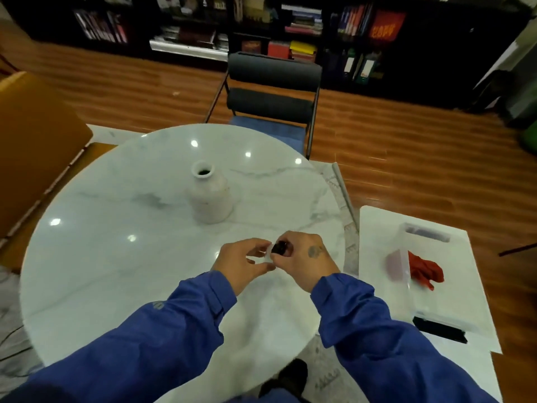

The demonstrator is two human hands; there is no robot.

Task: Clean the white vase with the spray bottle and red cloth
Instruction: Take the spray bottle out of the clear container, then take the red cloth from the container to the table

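Observation:
The white vase (209, 196) stands upright near the middle of the round marble table (101, 242), its dark mouth facing up. In front of it, above the table, both my hands hold a small clear spray bottle (268, 254) with a black top. My right hand (302, 257) curls round the black top. My left hand (245, 261) pinches the clear body from the left. Most of the bottle is hidden by my fingers. The red cloth (425, 270) lies crumpled on the white side surface to the right, beside a clear plastic box (406, 257).
A dark chair (273, 94) with a blue seat stands at the table's far side. A brown chair (37, 135) is at the left. A black flat object (440, 330) lies on the white side surface (377, 228). Bookshelves line the back wall across a wooden floor.

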